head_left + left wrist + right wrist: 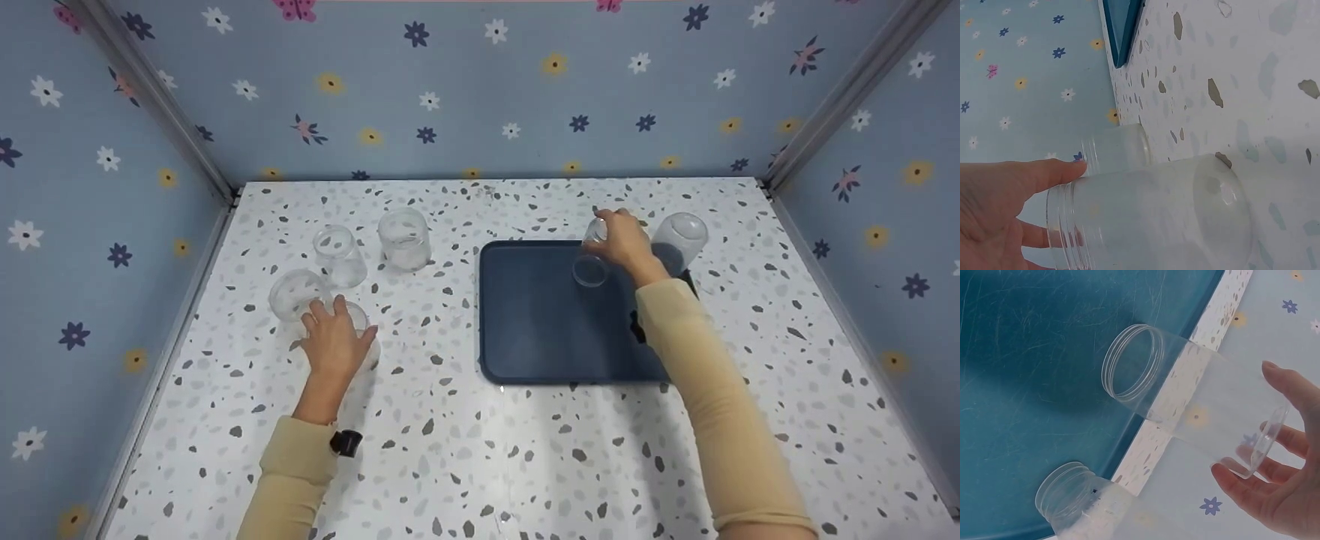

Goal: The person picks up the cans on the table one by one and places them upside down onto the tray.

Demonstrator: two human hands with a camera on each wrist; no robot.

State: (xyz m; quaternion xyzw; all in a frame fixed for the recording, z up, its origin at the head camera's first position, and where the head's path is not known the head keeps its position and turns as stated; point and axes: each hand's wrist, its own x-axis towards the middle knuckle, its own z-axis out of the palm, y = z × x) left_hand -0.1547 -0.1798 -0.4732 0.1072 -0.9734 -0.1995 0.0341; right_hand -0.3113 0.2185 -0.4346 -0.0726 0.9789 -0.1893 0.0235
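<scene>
My right hand (624,244) grips a clear jar (1185,394) round its base, thumb on one side and fingers on the other. This jar is upside down, its threaded mouth low over the dark blue tray (540,315). Another clear jar (684,234) stands inverted by the tray's far right corner, just right of that hand. On the left, my left hand (335,345) holds the threaded neck of an upright clear jar (1157,219), with the thumb at the near side and fingers seen through the wall. A wide jar (292,292) is just beyond its fingertips.
Two more upright clear jars, a narrower one (341,259) and a wider one (405,241), stand behind the left hand on the speckled table (450,450). Flower-patterned panels (465,90) enclose the table at the back and both sides.
</scene>
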